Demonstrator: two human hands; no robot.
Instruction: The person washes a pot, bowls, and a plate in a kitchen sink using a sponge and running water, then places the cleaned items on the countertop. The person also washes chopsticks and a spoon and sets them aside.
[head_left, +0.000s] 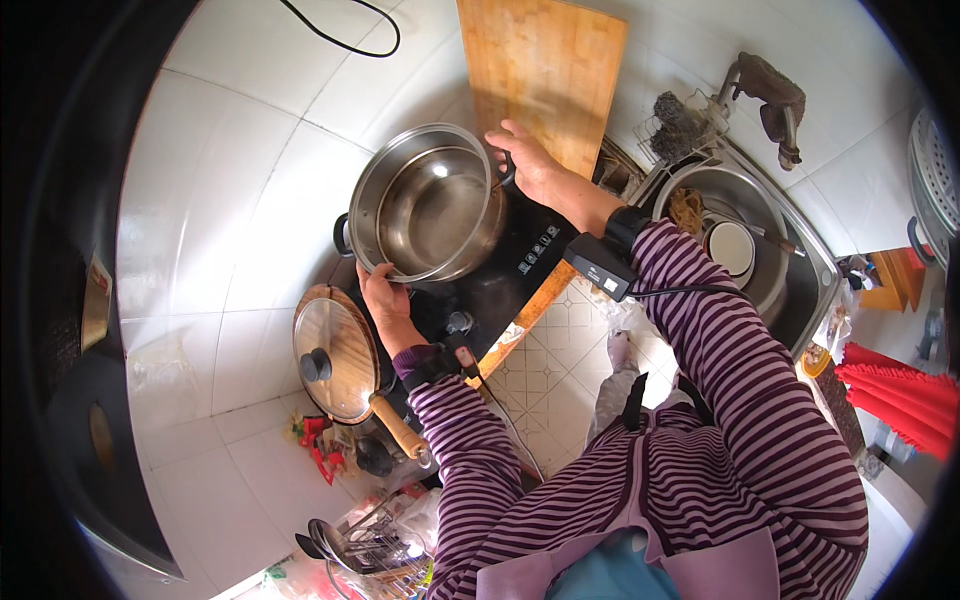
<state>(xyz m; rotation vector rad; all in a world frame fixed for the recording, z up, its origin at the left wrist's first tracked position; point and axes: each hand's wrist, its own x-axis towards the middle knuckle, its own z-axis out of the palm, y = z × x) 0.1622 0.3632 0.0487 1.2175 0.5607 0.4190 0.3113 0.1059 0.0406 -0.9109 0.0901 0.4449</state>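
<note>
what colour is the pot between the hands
The pot is silver-coloured with black handles, best seen in the head view.

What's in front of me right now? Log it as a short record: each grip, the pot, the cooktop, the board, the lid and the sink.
Left grip: holding the near rim of the steel pot
Right grip: at the pot's right handle, fingers partly hidden
Pot: two-handled, no contents visible
Cooktop: flat, black; contact with pot unclear
Cutting board: wooden, behind the cooktop
Glass lid: black-knobbed, left of the cooktop
Sink: holds a white bowl
</note>
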